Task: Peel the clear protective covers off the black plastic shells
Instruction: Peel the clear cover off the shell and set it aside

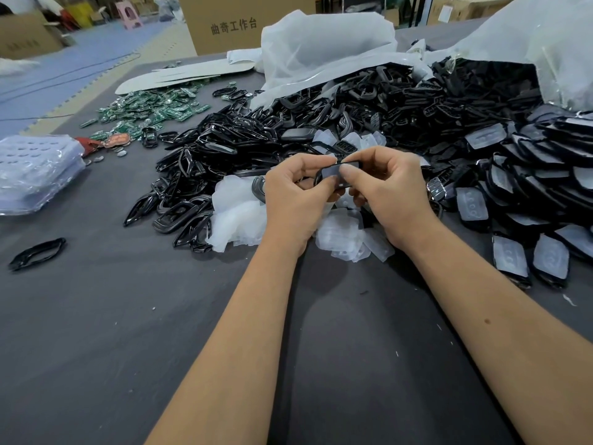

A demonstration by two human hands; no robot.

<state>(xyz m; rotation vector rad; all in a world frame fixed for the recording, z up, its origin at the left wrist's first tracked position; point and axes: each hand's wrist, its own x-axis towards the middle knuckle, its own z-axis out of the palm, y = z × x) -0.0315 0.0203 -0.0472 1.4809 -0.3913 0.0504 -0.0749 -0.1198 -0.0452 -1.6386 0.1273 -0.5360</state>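
Note:
Both hands hold one black plastic shell point(333, 173) above the table's middle. My left hand point(293, 194) grips its left end with curled fingers. My right hand point(390, 187) pinches its right end, thumb on the clear cover on its face. Under the hands lies a heap of loose clear covers point(237, 216). A big pile of bare black shells point(288, 130) spreads behind and to the left. Shells with clear covers on them point(510, 255) lie in rows at the right.
The work surface is a dark grey table point(128, 316). Green circuit boards point(150, 107) lie at the back left, a stack of clear trays point(35, 171) at the left edge, one lone black frame point(37, 253) near it. White plastic bags point(324, 46) and a cardboard box point(234, 24) stand behind.

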